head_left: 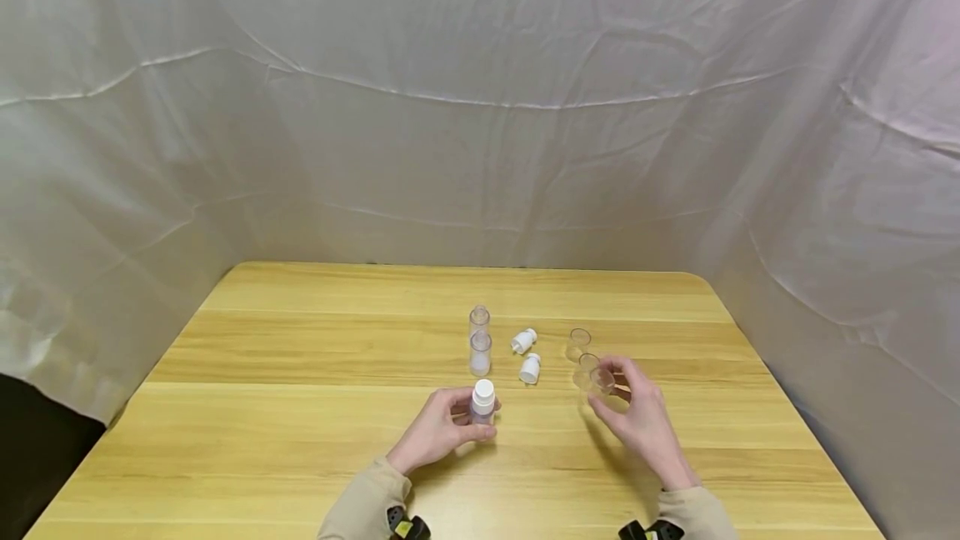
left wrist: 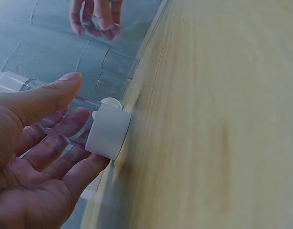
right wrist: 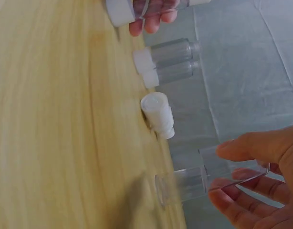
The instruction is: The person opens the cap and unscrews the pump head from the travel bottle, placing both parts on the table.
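Observation:
My left hand (head_left: 441, 433) grips a small clear bottle (left wrist: 82, 125) between thumb and fingers. The bottle is upright, with a white top (head_left: 483, 391) and a white base (left wrist: 108, 131) that hangs close over the table. On the right, my right hand (head_left: 639, 417) holds a clear cylindrical cap (head_left: 602, 382) by its sides, with the thumb on one side and fingers on the other. Just beyond that hand stand two more clear caps, a nearer one (head_left: 587, 367) and a farther one (head_left: 578, 344).
Beyond my left hand, two clear bottles (head_left: 480, 357) without tops stand one behind the other. To their right two white pump heads (head_left: 529, 369) lie on the wooden table (head_left: 262, 440). Pale cloth (head_left: 480, 173) hangs around the table's back and sides.

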`<state>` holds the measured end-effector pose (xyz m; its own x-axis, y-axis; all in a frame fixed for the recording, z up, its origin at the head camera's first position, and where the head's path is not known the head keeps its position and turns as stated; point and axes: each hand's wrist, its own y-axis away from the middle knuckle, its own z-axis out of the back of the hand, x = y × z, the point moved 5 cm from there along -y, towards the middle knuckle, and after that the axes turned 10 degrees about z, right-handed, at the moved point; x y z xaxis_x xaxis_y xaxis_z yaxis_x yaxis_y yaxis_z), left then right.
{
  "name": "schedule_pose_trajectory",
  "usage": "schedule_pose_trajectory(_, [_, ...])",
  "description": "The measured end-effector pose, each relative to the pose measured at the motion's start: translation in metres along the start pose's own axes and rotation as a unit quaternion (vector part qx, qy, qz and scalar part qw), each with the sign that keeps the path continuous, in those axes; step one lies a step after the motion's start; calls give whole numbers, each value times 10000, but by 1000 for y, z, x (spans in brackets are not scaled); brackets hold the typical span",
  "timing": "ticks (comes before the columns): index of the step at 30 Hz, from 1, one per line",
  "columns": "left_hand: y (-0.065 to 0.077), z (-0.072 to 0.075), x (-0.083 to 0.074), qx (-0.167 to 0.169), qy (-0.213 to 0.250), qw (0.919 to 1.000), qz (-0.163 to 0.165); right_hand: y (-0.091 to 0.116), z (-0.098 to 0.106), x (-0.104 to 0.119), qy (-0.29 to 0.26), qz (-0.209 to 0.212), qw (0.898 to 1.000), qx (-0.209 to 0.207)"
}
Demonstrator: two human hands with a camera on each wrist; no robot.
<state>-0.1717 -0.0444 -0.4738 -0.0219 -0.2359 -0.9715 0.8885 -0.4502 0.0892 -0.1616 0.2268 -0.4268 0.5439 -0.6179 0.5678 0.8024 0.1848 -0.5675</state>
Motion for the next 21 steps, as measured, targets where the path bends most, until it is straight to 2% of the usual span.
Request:
schedule_pose_trajectory(6, [0, 0, 1, -8, 16, 10000, 71, 1, -3, -5, -112, -271, 9995, 117])
schedule_pose_trajectory(13, [-1, 0, 3, 7, 85, 10000, 45, 4, -8, -12, -174, -791, 9960, 369])
schedule_pose_trajectory(21, [-1, 0, 3, -8, 76, 9999, 94, 5, -12, -17, -102, -1066, 9927, 547])
